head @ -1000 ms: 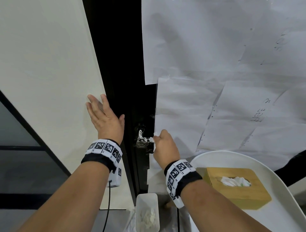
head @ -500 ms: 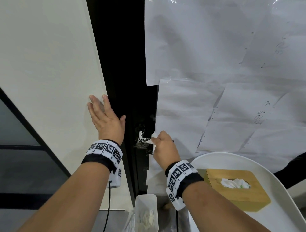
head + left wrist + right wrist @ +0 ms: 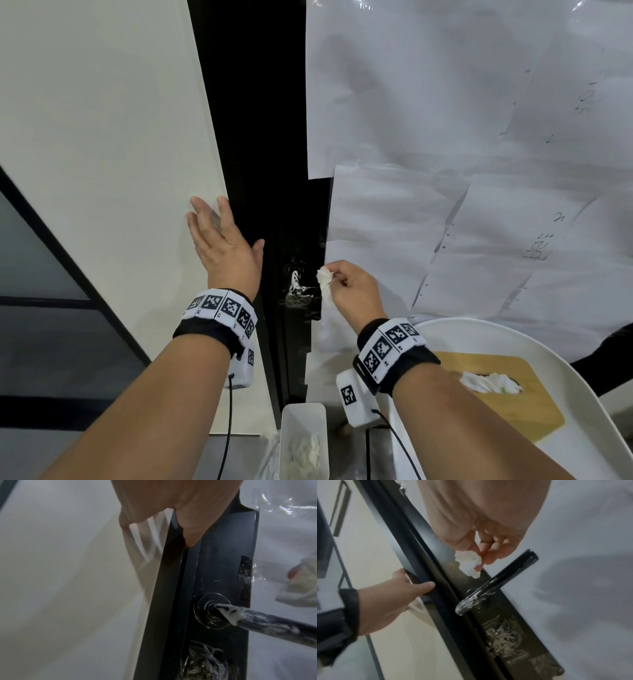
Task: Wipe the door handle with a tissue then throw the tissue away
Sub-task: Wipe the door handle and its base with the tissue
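A black lever door handle [image 3: 498, 584] sticks out of a dark door plate, smeared with white paste near its base [image 3: 229, 614]. My right hand [image 3: 349, 291] pinches a crumpled white tissue [image 3: 323, 275] between thumb and fingers, held just above the handle and apart from it; the tissue [image 3: 468, 563] shows clearly in the right wrist view. My left hand [image 3: 222, 246] lies flat with straight fingers against the cream wall panel left of the black door frame. In the head view the handle [image 3: 296, 286] sits between the two hands.
A narrow white bin [image 3: 303, 442] with used tissues stands on the floor below the handle. To the right a white round table [image 3: 582, 394] carries a wooden tissue box [image 3: 507, 394]. White paper sheets [image 3: 445, 137] cover the door.
My right hand has lifted off the handle and turned, so the crumpled tissue now shows above it. The left hand stays flat on the wall.
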